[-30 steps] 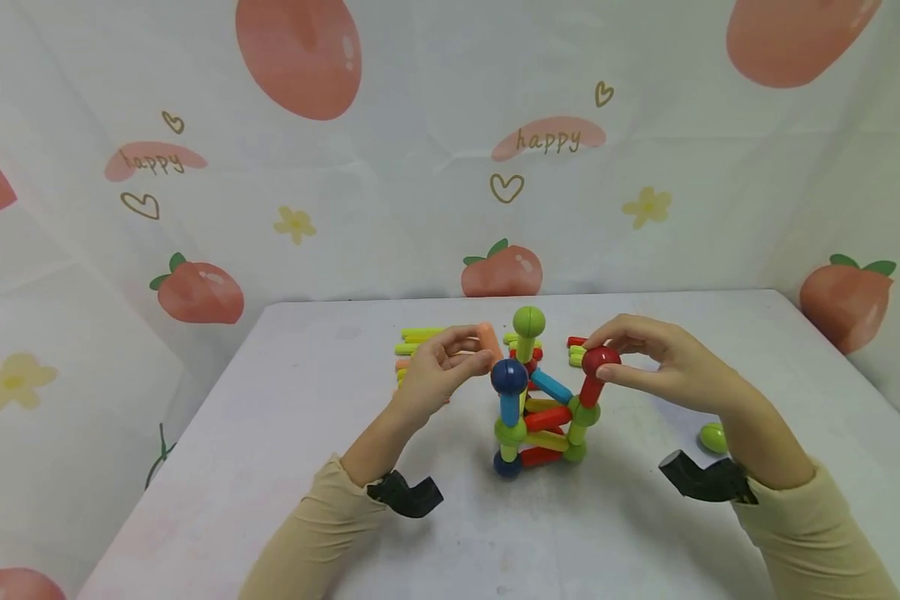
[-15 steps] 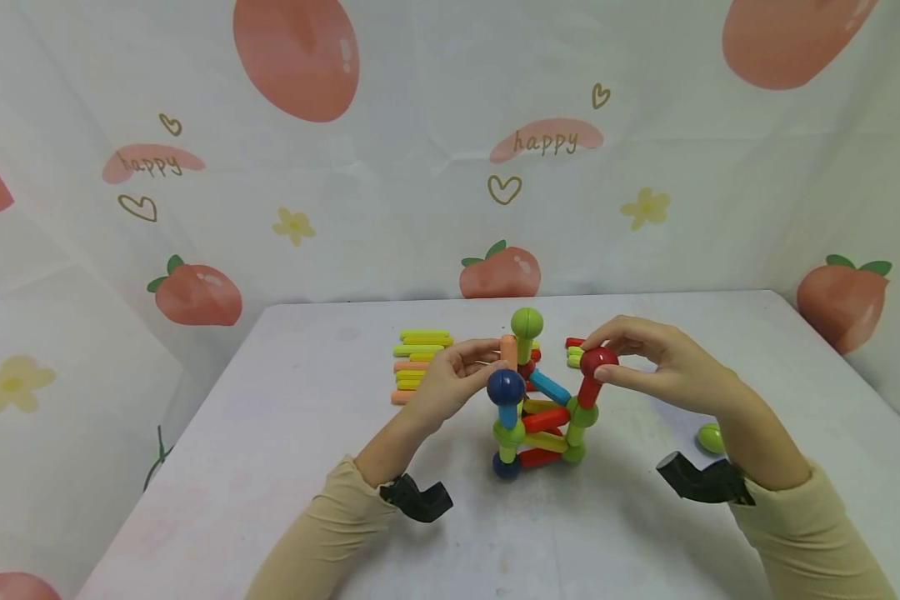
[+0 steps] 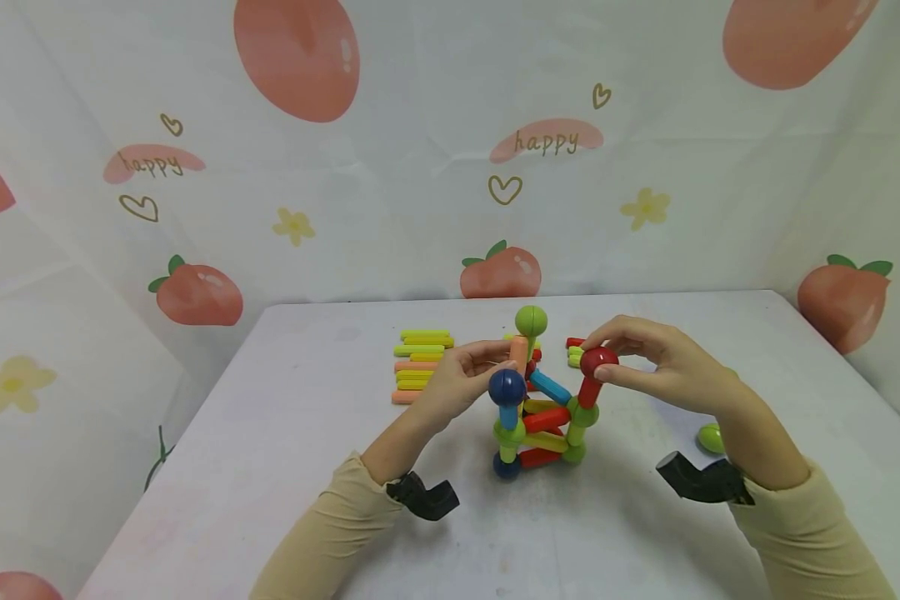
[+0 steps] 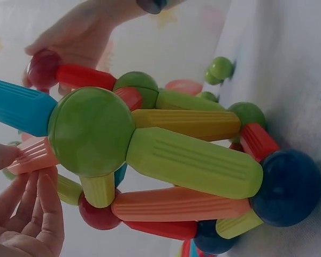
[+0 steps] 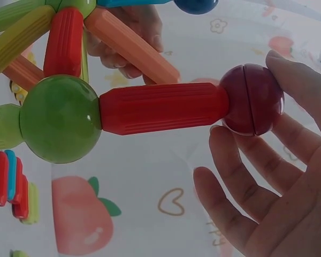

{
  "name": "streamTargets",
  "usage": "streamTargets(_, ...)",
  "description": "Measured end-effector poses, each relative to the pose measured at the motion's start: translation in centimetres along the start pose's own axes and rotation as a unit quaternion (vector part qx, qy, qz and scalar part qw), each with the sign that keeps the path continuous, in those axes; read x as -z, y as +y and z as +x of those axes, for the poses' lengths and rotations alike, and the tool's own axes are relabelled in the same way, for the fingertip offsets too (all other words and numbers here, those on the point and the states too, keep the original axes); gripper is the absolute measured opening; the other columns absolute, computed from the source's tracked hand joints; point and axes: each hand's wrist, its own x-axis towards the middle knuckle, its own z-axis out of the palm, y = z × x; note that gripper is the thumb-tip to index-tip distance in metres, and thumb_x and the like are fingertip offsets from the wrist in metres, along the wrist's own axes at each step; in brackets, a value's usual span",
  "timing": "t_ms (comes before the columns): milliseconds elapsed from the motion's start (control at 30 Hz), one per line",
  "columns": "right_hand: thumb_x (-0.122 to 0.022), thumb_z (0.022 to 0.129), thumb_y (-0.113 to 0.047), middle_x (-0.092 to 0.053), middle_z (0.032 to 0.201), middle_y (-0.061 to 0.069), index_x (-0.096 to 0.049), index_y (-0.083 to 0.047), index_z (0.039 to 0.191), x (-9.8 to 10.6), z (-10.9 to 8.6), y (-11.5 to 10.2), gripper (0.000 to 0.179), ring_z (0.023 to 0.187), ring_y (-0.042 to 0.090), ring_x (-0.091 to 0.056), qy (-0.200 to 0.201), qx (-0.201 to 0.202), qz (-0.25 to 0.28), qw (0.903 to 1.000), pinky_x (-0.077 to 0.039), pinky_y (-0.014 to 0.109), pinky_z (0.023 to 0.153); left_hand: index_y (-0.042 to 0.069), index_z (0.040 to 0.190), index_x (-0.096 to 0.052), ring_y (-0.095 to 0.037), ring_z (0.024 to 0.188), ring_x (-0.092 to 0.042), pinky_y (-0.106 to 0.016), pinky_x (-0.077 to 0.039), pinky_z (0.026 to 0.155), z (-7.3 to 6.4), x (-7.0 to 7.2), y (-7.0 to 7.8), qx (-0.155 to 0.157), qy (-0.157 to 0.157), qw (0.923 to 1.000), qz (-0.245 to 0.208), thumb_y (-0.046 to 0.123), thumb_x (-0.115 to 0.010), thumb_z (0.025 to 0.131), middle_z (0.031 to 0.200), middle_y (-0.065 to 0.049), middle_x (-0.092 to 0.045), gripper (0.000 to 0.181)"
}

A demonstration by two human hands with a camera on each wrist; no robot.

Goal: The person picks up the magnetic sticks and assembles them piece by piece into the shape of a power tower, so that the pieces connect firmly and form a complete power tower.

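Note:
A magnetic stick-and-ball frame stands on the table, its green ball (image 3: pixel 531 320), dark blue ball (image 3: pixel 507 388) and red ball (image 3: pixel 599 362) at the tops of its uprights. My left hand (image 3: pixel 457 383) pinches an orange magnetic stick (image 3: pixel 519 354) between thumb and fingers, behind the dark blue ball. In the right wrist view one end of this orange stick (image 5: pixel 134 48) meets a green ball at the frame. My right hand (image 3: pixel 660 362) holds the red ball between thumb and fingers, atop a red stick (image 5: pixel 166 107).
Yellow, green and orange sticks (image 3: pixel 420 350) lie in a row behind the left hand. More short sticks (image 3: pixel 576 357) lie behind the frame. A loose green ball (image 3: pixel 711 438) sits by the right forearm. A printed cloth (image 3: pixel 390 167) hangs behind the table.
My left hand has moved right and slightly down with the orange stick, which has turned from leaning to nearly upright behind the dark blue ball. My right hand has stayed on the red ball.

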Motion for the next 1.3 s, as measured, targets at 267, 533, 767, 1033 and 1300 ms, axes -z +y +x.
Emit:
streamTargets(267,-0.068,0.078,0.004,-0.061,0.099,-0.009,-0.060,-0.006,0.107,0.0,0.0,0.1,0.031,0.087,0.000,-0.058,0.004,0.006,0.002,1.0000,-0.048,0.010,0.082,0.005,0.124,-0.057,-0.011,0.098,-0.062,-0.028,-0.052,0.091,0.4,0.3,-0.3,-0.002,-0.005,1.0000,0.008,0.017,-0.059,0.092,0.122,-0.016,-0.061,0.035)
streamTargets(533,-0.068,0.079,0.003,-0.061,0.100,-0.009,-0.060,-0.005,0.108,-0.1,0.0,0.2,0.032,0.087,0.000,-0.058,0.006,0.003,0.003,1.0000,-0.049,0.010,0.081,0.007,0.117,-0.061,-0.026,0.096,-0.062,-0.029,-0.054,0.074,0.5,3.8,-2.7,0.032,0.008,0.9934,0.110,0.026,-0.062,0.090,0.112,-0.014,-0.064,0.033)
streamTargets(767,-0.068,0.079,0.004,-0.061,0.101,-0.011,-0.060,-0.006,0.108,-0.2,0.1,0.3,0.033,0.087,0.001,-0.058,0.007,0.008,0.017,0.9998,-0.049,0.011,0.081,-0.001,0.108,-0.064,-0.020,0.092,-0.064,-0.030,-0.055,0.082,-0.1,6.9,-5.9,0.021,-0.022,0.9688,0.246,0.015,-0.066,0.086,0.104,-0.013,-0.067,0.027)
streamTargets(1033,-0.067,0.079,0.004,-0.060,0.101,-0.013,-0.060,-0.006,0.109,-0.2,0.0,0.3,0.033,0.087,0.001,-0.058,0.005,0.006,0.028,0.9996,-0.050,0.011,0.080,0.000,0.103,-0.067,-0.021,0.097,-0.063,-0.035,-0.052,0.089,-0.5,7.3,-7.1,-0.005,-0.023,0.9423,0.334,0.006,-0.071,0.080,0.103,-0.011,-0.069,0.024)
streamTargets(1300,-0.067,0.080,0.003,-0.059,0.102,-0.014,-0.059,-0.006,0.109,-0.3,0.0,0.2,0.032,0.087,0.001,-0.058,0.002,0.013,0.036,0.9993,-0.050,0.011,0.080,0.001,0.097,-0.071,-0.015,0.084,-0.060,-0.028,-0.050,0.077,-0.6,7.0,-6.8,-0.015,-0.024,0.9068,0.421,0.008,-0.070,0.081,0.094,-0.007,-0.071,0.017)
